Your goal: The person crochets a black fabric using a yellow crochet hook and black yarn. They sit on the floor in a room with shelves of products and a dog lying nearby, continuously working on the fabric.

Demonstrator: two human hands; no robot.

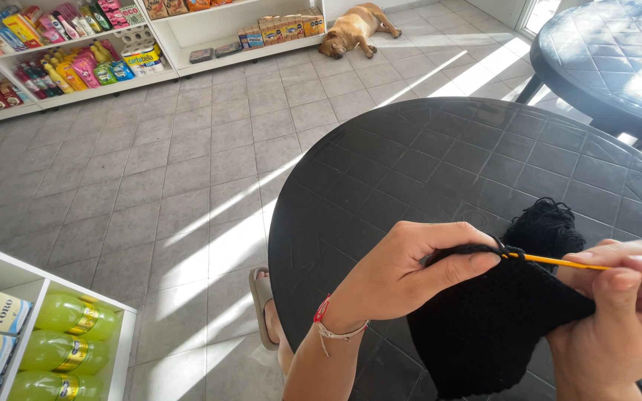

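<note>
My left hand pinches the top edge of a black crocheted piece, thumb and fingers closed on the fabric. My right hand grips a thin yellow-orange crochet hook, whose tip meets the fabric edge beside my left thumb. A ball of black yarn lies on the round black table just behind the fabric. A red-and-white cord bracelet circles my left wrist.
A second round dark table stands at the upper right. A tan dog lies on the tiled floor by white shelves of packaged goods. A white shelf with green bottles sits lower left. My sandalled foot shows below the table.
</note>
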